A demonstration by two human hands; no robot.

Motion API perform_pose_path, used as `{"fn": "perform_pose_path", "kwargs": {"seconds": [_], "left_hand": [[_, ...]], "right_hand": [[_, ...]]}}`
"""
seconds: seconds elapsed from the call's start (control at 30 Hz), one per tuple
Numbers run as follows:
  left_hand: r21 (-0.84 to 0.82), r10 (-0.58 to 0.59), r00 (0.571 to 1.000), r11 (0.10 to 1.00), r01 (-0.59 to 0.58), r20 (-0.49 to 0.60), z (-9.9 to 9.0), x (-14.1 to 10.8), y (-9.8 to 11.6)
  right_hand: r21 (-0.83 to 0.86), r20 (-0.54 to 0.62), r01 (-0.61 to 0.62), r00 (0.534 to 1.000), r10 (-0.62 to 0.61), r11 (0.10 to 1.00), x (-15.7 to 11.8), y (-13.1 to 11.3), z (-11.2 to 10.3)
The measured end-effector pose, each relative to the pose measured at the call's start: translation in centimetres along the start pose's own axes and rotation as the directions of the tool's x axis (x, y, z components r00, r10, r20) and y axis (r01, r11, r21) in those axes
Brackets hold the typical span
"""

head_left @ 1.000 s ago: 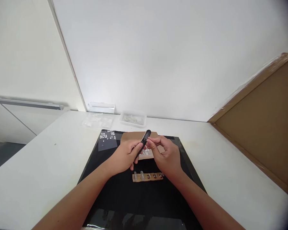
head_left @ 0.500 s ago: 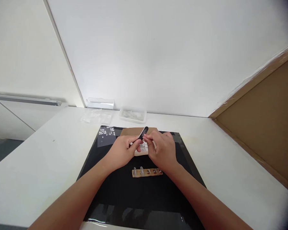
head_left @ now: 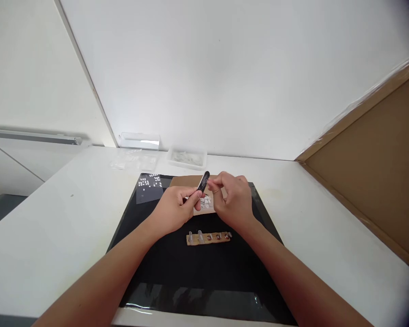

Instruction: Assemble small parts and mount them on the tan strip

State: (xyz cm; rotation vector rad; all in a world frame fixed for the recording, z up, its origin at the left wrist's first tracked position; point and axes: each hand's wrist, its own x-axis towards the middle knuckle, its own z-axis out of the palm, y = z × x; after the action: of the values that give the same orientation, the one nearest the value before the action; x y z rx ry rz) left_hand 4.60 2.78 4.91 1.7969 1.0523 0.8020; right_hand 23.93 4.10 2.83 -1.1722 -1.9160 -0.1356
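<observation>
My left hand [head_left: 177, 206] is closed, thumb and fingers pinching a slim black nail file [head_left: 203, 182] with a rounded end and a pale edge. The file tilts up to the right. Beside it, my right hand [head_left: 233, 200] is closed in a pinch near the file's upper part; anything between its fingertips is too small to make out. Below the hands, a narrow tan strip [head_left: 204, 242] lies on the black mat [head_left: 204, 268]. Clear upright nail tips [head_left: 200, 236] stand at its left, and small shiny round pieces sit along its right.
Behind my hands lies a brown cardboard piece [head_left: 184, 181] with white scraps [head_left: 206, 202]. A dark sheet with small white squares [head_left: 149, 194] is at the mat's back left. Farther back are a translucent tray [head_left: 187, 165], clear bags [head_left: 132, 160] and a clear box [head_left: 140, 141]. Cardboard [head_left: 371, 150] stands at right.
My right fingertips have moved slightly right, away from the nail file, and the file stands a little steeper. The whole view has shifted slightly.
</observation>
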Motion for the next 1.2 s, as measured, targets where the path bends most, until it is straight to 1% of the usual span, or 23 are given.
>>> {"fn": "perform_pose_path", "kwargs": {"seconds": [0.07,0.1,0.2,0.23,0.33,0.43,0.47,0.57,0.63,0.7,0.8,0.9,0.97,1.03,1.13,1.2], "left_hand": [[-0.01,-0.013,1.0,1.0,0.013,0.018,0.05,0.01,-0.01],[-0.02,-0.019,1.0,1.0,0.02,0.025,0.06,0.0,0.0],[-0.076,-0.046,0.998,0.996,0.048,0.03,0.06,-0.06,0.06],[-0.091,-0.055,0.998,0.994,0.058,0.035,0.07,-0.08,0.08],[-0.122,-0.065,0.996,0.99,0.072,0.063,0.13,-0.14,0.15],[-0.162,-0.064,0.995,0.984,0.076,0.08,0.26,-0.16,0.23],[-0.163,-0.071,0.994,0.983,0.084,0.085,0.29,-0.18,0.26],[-0.138,-0.103,0.989,0.983,0.117,0.101,0.35,-0.25,0.29],[-0.129,-0.103,0.989,0.985,0.116,0.104,0.36,-0.29,0.3],[-0.098,-0.084,0.993,0.991,0.092,0.084,0.4,-0.31,0.28],[-0.002,-0.053,0.998,0.999,0.054,0.042,0.48,-0.28,0.19],[0.072,0.001,1.0,0.997,-0.001,-0.002,0.57,-0.23,0.08],[0.123,0.045,0.999,0.992,-0.042,-0.028,0.61,-0.22,0.04],[0.175,0.093,0.995,0.981,-0.083,-0.046,0.63,-0.23,0.02],[0.253,0.164,0.984,0.957,-0.142,-0.069,0.69,-0.25,0.0],[0.323,0.229,0.969,0.927,-0.188,-0.091,0.8,-0.26,0.01]], "right_hand": [[0.042,0.078,0.03,0.996,-0.033,0.999,-0.07,-0.11,-0.06],[0.049,0.09,0.033,0.995,-0.037,0.998,-0.1,-0.18,-0.09],[0.015,0.025,0.027,0.999,-0.027,1.0,-0.1,-0.31,-0.16],[0.009,0.024,0.038,0.999,-0.038,0.999,-0.08,-0.32,-0.18],[-0.002,0.072,0.088,0.994,-0.087,0.996,-0.03,-0.25,-0.23],[-0.06,0.001,0.068,0.998,-0.068,0.996,0.05,-0.12,-0.27],[-0.065,-0.003,0.073,0.997,-0.074,0.995,0.07,-0.09,-0.27],[-0.051,0.057,0.127,0.991,-0.125,0.991,0.07,0.01,-0.23],[-0.082,0.024,0.114,0.993,-0.112,0.99,0.08,0.07,-0.16],[-0.098,-0.002,0.109,0.994,-0.109,0.989,0.1,0.08,-0.12],[-0.071,0.047,0.156,0.987,-0.153,0.985,0.15,-0.06,-0.16],[-0.115,0.008,0.141,0.99,-0.141,0.983,0.28,-0.21,-0.27],[-0.11,0.031,0.153,0.988,-0.151,0.982,0.36,-0.24,-0.31],[-0.101,0.057,0.167,0.985,-0.162,0.981,0.41,-0.2,-0.32],[-0.142,0.004,0.134,0.991,-0.135,0.981,0.44,-0.18,-0.4],[-0.123,0.039,0.159,0.987,-0.155,0.98,0.49,-0.29,-0.58]]}}
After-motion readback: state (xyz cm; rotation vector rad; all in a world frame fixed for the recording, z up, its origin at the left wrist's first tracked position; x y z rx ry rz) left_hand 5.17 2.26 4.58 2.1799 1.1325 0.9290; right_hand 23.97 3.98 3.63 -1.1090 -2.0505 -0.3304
